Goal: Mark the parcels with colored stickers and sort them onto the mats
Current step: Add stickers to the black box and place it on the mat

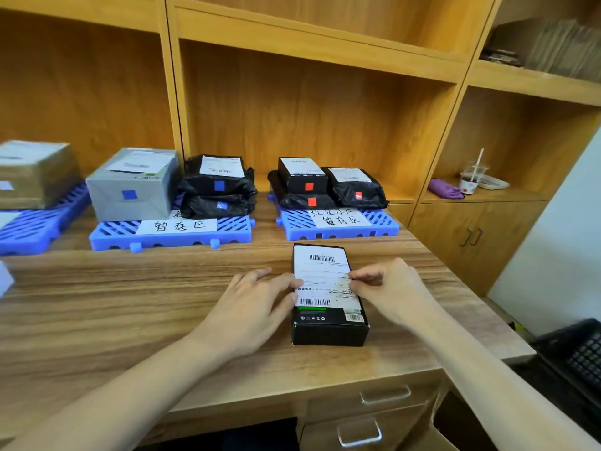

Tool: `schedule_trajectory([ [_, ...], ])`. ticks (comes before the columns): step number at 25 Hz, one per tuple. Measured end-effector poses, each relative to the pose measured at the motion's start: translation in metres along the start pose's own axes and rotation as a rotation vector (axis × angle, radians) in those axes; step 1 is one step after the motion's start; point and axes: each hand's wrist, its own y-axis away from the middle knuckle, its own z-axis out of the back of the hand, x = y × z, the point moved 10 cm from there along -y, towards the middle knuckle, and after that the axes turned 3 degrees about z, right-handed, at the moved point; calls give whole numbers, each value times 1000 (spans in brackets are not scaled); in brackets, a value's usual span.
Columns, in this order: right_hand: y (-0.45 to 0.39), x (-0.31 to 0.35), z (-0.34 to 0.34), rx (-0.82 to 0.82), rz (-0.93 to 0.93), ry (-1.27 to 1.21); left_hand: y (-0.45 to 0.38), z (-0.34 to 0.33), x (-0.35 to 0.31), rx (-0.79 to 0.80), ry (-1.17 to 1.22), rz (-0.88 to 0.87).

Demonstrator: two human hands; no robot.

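Two bare hands steady a black parcel box (328,297) on a wooden desk (130,297).

Nearest us, the left hand (250,307) lies flat, fingers spread onto the box's white label; the right hand (387,288) pinches the label's opposite edge; beyond, we see blue mats (169,236) holding blue-stickered parcels (133,187) left, red-stickered parcels (302,180) right.

One view only, from the person's head, looking forward and steeply down over the wooden surface (130,288). It sits close: both forearms run in from the bottom corners, and the surface's near edge with its drawers lies just below them. Beyond the surface's far edge the view faces the wooden shelving (312,102) head-on. The wide angle bends the shelf uprights outward toward the frame's sides.
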Motion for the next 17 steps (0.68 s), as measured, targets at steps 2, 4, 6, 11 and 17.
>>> schedule_trajectory([
  [2, 2, 20, -14, 18, 31, -14, 12, 9, 20, -31, 2, 26],
  [4, 1, 40, -27, 25, 69, -27, 23, 18, 38, -59, 0, 53],
  [6, 2, 58, -39, 29, 102, -41, 35, 27, 53, -94, -14, 71],
  [11, 0, 94, -72, 11, 187, -75, 66, 53, 86, -177, -63, 127],
  [17, 4, 146, -109, 20, 303, -72, 98, 79, 129, -245, -120, 226],
])
